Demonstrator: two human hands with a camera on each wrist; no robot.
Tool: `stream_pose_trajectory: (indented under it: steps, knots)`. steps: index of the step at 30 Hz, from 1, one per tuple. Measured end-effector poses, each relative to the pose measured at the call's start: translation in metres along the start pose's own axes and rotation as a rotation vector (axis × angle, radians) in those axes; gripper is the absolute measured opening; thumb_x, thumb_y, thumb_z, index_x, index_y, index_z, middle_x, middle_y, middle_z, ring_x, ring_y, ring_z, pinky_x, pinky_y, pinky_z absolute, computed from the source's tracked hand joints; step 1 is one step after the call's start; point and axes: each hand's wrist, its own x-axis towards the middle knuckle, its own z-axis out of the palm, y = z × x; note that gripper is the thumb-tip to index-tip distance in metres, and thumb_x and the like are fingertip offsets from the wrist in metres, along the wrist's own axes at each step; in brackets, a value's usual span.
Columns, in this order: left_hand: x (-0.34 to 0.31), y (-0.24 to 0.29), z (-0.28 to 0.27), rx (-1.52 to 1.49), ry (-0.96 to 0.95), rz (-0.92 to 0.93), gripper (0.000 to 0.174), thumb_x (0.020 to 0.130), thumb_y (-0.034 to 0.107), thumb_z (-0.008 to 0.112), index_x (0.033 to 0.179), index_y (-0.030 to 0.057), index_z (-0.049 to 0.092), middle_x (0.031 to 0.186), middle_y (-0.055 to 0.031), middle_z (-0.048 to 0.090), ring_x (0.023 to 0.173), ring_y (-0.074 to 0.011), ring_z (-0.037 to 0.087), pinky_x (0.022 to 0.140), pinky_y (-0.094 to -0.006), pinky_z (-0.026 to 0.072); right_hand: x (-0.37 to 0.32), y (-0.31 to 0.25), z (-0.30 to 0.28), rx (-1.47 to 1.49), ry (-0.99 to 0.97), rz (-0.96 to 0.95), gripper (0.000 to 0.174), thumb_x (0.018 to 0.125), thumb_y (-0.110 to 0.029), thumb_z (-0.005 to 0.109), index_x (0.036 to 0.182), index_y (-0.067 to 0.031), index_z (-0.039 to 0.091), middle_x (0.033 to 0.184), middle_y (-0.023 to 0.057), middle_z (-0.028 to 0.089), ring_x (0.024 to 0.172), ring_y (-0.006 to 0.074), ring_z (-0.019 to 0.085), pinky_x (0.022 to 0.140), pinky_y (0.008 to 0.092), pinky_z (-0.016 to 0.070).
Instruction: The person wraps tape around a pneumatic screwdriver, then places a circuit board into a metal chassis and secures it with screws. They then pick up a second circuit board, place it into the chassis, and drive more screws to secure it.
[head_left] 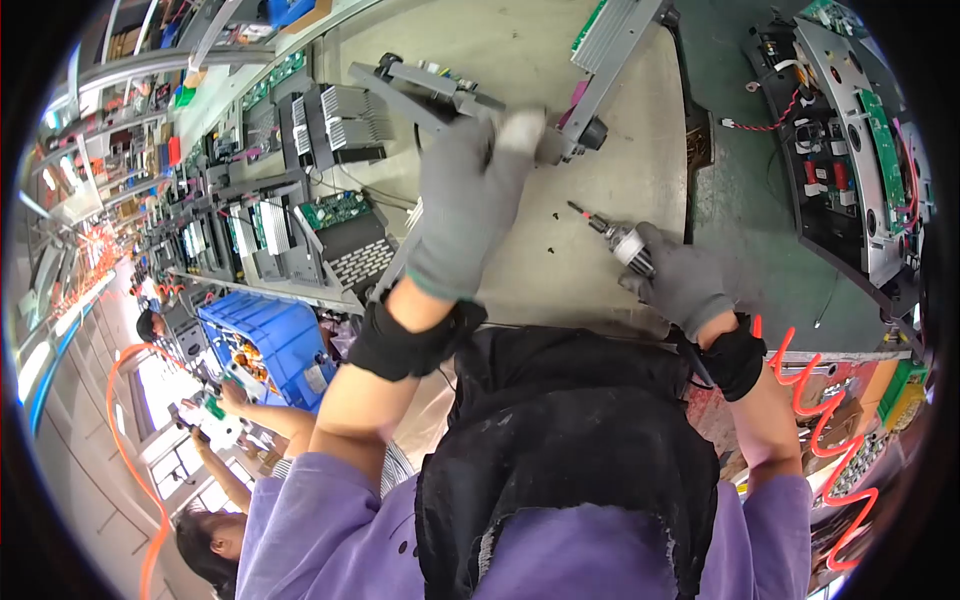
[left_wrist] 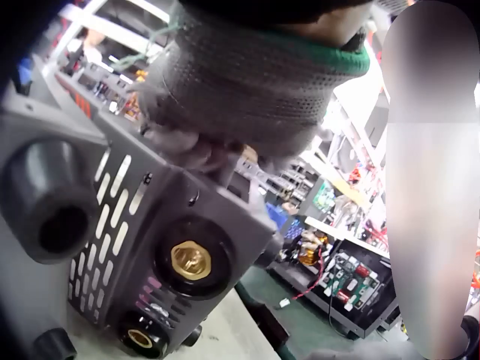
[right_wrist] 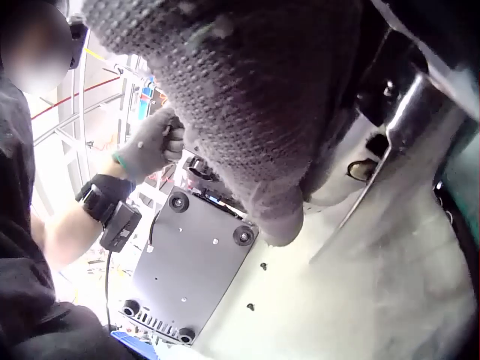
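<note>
Grey knit covers both my hands. My left hand (head_left: pixel 465 205) has its fingers curled over an upper edge of the case (right_wrist: pixel 187 262), gripping it by the end that carries a brass socket (left_wrist: pixel 191 261). From that grip the case hangs below my fingertips in the left wrist view: socket underneath them, pale slots (left_wrist: pixel 112 210) to one side. Its base is turned toward my right, so the right wrist view shows the flat plate with a black foot (right_wrist: pixel 244 235) at each corner. Where exactly its lower edge meets the bench (head_left: pixel 640 150), I cannot tell.

My right hand (head_left: pixel 690 285) is wrapped round a driver (head_left: pixel 630 245), fingers bent about its barrel. The bit points up and leftward, toward the case but apart from it. Two small dark screws (right_wrist: pixel 264 266) lie loose on the pale bench, between the driver's bit and my left wrist.

Off to my right sits an opened unit (head_left: pixel 850 150) with a green board and red-wired parts. To my left are more units (head_left: pixel 345 130), a blue bin (head_left: pixel 270 345) and another person (head_left: pixel 210 530).
</note>
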Motion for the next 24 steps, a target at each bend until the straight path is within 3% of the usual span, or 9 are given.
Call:
stream_pose_trajectory:
  steps: [1,3,4,6,10,12,13,19,24]
  knots:
    - [-0.016,-0.004,-0.002,-0.004,0.017,-0.005,0.046,0.096,0.041,0.056,0.072,0.0052,0.071,0.056,-0.0042,0.052,0.053,-0.015,0.053,0.053,-0.034,0.0424,0.0,-0.005,0.0,-0.025,-0.031,-0.012,0.068,0.078,-0.042,0.074,0.131,-0.0116,0.044,0.105,0.0169,0.065,0.085,0.038,0.065,0.072,0.047,0.0513]
    - [-0.048,-0.032,0.001,-0.233,-0.093,-0.414,0.039,0.095,0.038,0.059,0.082,0.0034,0.071,0.064,-0.0012,0.055,0.055,-0.0105,0.05,0.051,-0.0278,0.0411,0.003,-0.009,0.007,-0.069,-0.026,-0.035,0.068,0.078,-0.042,0.074,0.132,-0.0121,0.044,0.105,0.0165,0.065,0.085,0.0382,0.066,0.072,0.0473,0.0512]
    - [-0.059,-0.048,0.003,-0.238,-0.076,-0.418,0.039,0.095,0.038,0.059,0.082,0.0034,0.071,0.064,-0.0012,0.055,0.055,-0.0105,0.05,0.051,-0.0278,0.0411,0.003,-0.011,0.009,-0.101,-0.02,-0.044,0.068,0.078,-0.042,0.073,0.132,-0.0125,0.044,0.104,0.0161,0.066,0.085,0.0385,0.066,0.073,0.0476,0.0511]
    - [-0.082,-0.08,0.01,-0.449,-0.223,-0.678,0.04,0.098,0.038,0.052,0.107,0.0022,0.066,0.084,-0.0029,0.064,0.062,-0.0087,0.053,0.057,-0.0213,0.044,-0.004,-0.027,-0.008,-0.111,-0.056,-0.014,0.067,0.079,-0.043,0.072,0.131,-0.0124,0.043,0.1,0.0162,0.066,0.084,0.038,0.065,0.073,0.0471,0.0508]
    - [-0.104,-0.11,0.04,-0.661,-0.163,-0.872,0.041,0.098,0.041,0.052,0.113,0.0042,0.063,0.087,-0.0035,0.063,0.071,-0.0107,0.056,0.062,-0.0245,0.0472,-0.023,-0.03,-0.009,-0.077,-0.059,-0.012,0.067,0.08,-0.045,0.071,0.131,-0.0131,0.041,0.095,0.0168,0.067,0.085,0.0375,0.065,0.075,0.047,0.0506]
    - [-0.104,-0.111,0.048,-1.039,-0.204,-0.975,0.044,0.098,0.044,0.051,0.117,0.0052,0.061,0.092,-0.0049,0.062,0.078,-0.0135,0.058,0.067,-0.028,0.0493,-0.036,-0.033,-0.009,-0.06,-0.049,-0.025,0.067,0.08,-0.046,0.071,0.131,-0.0134,0.041,0.095,0.0172,0.067,0.085,0.0383,0.065,0.074,0.0475,0.0506]
    - [-0.105,-0.119,0.048,-1.208,-0.291,-0.941,0.046,0.099,0.045,0.049,0.116,0.0043,0.061,0.092,-0.0051,0.063,0.081,-0.015,0.059,0.069,-0.0295,0.0496,-0.041,-0.035,-0.009,-0.029,-0.036,-0.036,0.067,0.081,-0.047,0.07,0.131,-0.0136,0.041,0.094,0.0177,0.067,0.085,0.0392,0.065,0.073,0.048,0.0505]
    - [-0.111,-0.132,0.056,-1.118,-0.167,-0.934,0.037,0.101,0.033,0.045,0.117,0.0031,0.06,0.096,-0.0067,0.065,0.082,-0.0155,0.06,0.069,-0.0305,0.0505,-0.039,-0.048,0.005,-0.058,-0.001,0.107,0.061,0.085,-0.047,0.066,0.129,-0.0125,0.041,0.092,0.0193,0.067,0.085,0.042,0.065,0.072,0.0498,0.0499]
    - [-0.121,-0.15,0.035,-1.131,-0.261,-0.921,0.031,0.1,0.025,0.046,0.118,0.0041,0.06,0.098,-0.0067,0.064,0.085,-0.0159,0.06,0.073,-0.0319,0.0515,-0.017,-0.053,0.028,-0.065,0.016,0.152,0.055,0.086,-0.045,0.064,0.122,-0.011,0.042,0.088,0.0189,0.067,0.084,0.0402,0.066,0.072,0.0495,0.0497]
